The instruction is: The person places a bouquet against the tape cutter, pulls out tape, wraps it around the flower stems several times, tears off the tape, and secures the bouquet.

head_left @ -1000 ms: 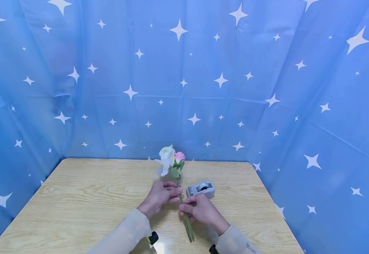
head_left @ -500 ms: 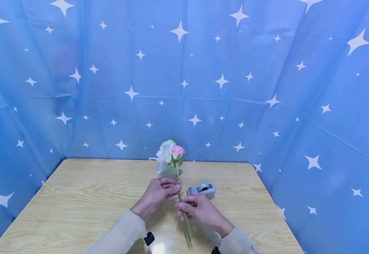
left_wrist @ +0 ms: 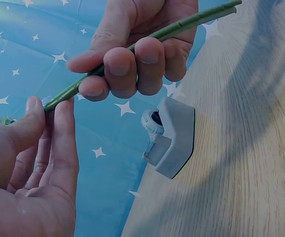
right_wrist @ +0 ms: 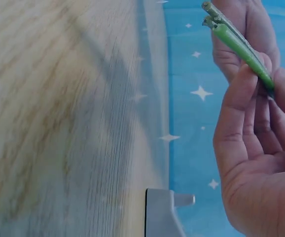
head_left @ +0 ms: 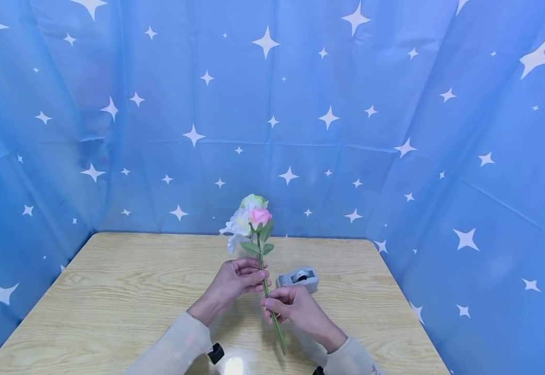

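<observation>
A small bunch of artificial flowers is held up over the table. Its white flower (head_left: 240, 223) lies behind and left of a pink rose (head_left: 260, 216), with green leaves (head_left: 266, 231) just below. My left hand (head_left: 232, 284) pinches the green stems (left_wrist: 196, 22) under the leaves, between thumb and fingers. Lower down, my right hand (head_left: 298, 312) grips the same stems, its fingers curled round them in the left wrist view. The stem ends (right_wrist: 216, 19) stick out free beyond the right hand. Most of the blooms are out of sight in both wrist views.
A grey tape dispenser (head_left: 298, 279) with a roll in it stands on the wooden table (head_left: 136, 291), just behind the right hand. A blue curtain (head_left: 272, 104) with white stars hangs round the table's back and sides.
The flower heads have risen and the bunch has turned, bringing the pink rose in front of the white flower. The left hand has shifted slightly left and up; both hands keep their hold.
</observation>
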Demonstrator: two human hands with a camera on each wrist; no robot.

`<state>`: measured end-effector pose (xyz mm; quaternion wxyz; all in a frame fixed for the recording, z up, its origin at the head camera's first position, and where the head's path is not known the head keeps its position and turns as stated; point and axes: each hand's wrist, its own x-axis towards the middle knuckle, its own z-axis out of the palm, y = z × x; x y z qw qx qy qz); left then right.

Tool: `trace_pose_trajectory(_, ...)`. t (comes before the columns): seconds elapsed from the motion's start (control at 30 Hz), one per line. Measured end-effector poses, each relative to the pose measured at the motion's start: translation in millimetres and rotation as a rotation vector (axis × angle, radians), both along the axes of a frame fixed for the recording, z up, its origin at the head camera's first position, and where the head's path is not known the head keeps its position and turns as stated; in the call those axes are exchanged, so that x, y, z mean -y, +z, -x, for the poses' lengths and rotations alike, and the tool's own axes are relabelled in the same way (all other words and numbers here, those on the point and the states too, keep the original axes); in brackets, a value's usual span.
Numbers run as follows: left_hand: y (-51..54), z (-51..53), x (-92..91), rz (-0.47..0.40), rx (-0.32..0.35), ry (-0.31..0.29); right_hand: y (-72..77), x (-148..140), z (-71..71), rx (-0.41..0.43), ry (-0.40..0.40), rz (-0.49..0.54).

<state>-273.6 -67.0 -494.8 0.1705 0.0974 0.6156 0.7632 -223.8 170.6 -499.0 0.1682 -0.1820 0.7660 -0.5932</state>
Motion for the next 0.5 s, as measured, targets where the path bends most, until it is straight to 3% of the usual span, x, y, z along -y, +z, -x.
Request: trace_pose_trajectory(0.5,5.6,-5.8,6.5,0.013,-0.087,-0.029,3.9,5.1,-1.6,-0.033,-0.013,0.047)
